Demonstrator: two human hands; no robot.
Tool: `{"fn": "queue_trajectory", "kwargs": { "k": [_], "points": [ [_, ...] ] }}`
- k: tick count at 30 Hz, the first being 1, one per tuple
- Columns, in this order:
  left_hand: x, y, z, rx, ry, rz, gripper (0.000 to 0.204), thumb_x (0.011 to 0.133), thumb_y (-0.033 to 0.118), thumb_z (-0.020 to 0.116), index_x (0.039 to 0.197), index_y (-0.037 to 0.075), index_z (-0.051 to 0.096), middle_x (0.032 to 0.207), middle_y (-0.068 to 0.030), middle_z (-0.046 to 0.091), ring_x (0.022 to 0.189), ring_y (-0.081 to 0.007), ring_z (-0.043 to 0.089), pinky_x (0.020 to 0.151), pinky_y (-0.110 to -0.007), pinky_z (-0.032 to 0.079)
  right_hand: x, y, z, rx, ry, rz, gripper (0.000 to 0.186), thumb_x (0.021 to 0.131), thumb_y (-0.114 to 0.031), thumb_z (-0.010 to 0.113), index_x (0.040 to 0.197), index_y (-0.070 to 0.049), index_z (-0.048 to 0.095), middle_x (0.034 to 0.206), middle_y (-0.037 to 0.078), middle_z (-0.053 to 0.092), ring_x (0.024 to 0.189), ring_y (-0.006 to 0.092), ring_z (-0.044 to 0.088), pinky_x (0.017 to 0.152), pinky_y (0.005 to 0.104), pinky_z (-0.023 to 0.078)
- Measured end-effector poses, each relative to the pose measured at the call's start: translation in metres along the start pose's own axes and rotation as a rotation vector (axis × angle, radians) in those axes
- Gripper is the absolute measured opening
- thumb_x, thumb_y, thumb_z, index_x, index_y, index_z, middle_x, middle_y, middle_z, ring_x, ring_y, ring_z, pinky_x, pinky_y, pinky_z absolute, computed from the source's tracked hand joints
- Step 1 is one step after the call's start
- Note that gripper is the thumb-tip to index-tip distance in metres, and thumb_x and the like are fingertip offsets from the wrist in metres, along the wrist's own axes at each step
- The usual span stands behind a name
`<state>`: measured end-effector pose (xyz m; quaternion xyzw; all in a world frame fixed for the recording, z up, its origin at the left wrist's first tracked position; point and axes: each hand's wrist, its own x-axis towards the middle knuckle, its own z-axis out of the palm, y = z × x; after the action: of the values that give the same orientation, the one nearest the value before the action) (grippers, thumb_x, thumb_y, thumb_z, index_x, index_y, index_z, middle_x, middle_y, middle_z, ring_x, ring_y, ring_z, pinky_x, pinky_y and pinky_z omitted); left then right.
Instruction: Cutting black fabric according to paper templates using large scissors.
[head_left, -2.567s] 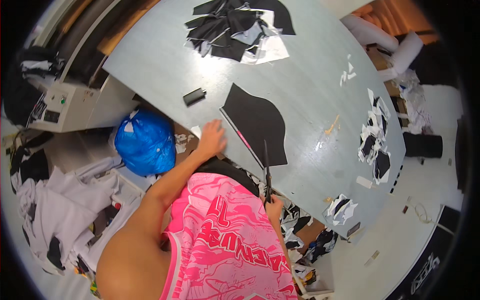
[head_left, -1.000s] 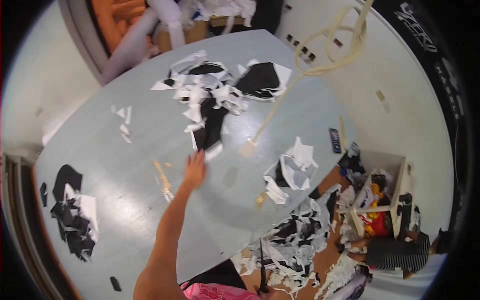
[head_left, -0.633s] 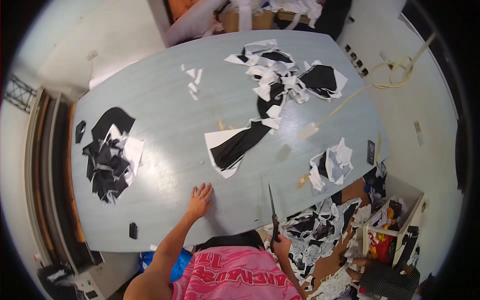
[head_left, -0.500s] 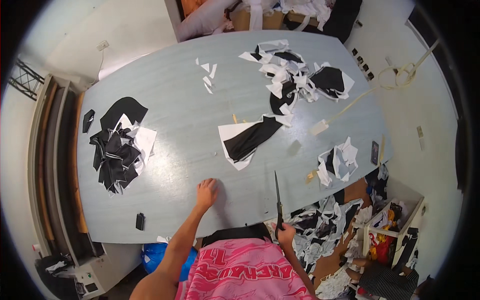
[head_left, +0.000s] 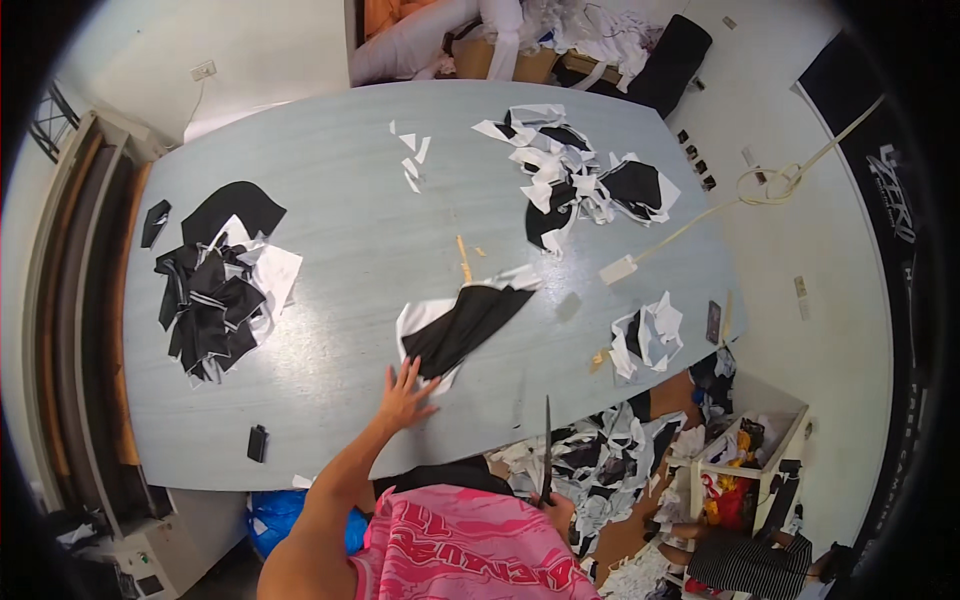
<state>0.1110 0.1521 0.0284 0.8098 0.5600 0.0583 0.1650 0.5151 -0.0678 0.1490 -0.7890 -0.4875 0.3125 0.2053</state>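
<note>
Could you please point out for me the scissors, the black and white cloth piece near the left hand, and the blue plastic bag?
Scissors point(head_left: 547, 452): head view, on the blades.
Black and white cloth piece point(head_left: 463, 328): head view, on its black middle.
Blue plastic bag point(head_left: 278, 519): head view, on its visible left part.

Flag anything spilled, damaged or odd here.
Scraps lie in a loose heap below the near edge of the table, outside the box: looks spilled, though maybe just discards. A yellow-brown streak mars the table; stain or wear, can't tell.
</note>
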Motion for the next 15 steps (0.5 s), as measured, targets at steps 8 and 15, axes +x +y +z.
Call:
{"fn": "queue_trajectory", "kwargs": {
  "k": [8,15],
  "points": [
    [-0.194,-0.047,-0.011,-0.106,0.065,-0.373,0.057,0.098,0.045,0.068,0.15,0.024,0.058,0.155,-0.0212,0.048,0.141,-0.0403,0.048,0.116,-0.062,0.033,0.114,-0.051,0.085,0.1,0.021,-0.156,0.021,0.091,-0.021,0.078,0.087,-0.002,0.069,0.073,0.016,0.067,0.067,0.0318,0.065,0.066,0.0435,0.049],
    [-0.132,-0.108,-0.02,-0.181,0.437,-0.892,0.051,0.095,0.031,0.074,0.141,0.015,0.06,0.127,-0.0202,0.06,0.116,-0.0414,0.061,0.091,-0.055,0.052,0.191,-0.17,0.18,0.019,0.046,-0.311,0.037,0.078,-0.026,0.089,0.094,-0.003,0.064,0.078,0.017,0.068,0.076,0.043,0.066,0.069,0.0516,0.049]
  ]
}}
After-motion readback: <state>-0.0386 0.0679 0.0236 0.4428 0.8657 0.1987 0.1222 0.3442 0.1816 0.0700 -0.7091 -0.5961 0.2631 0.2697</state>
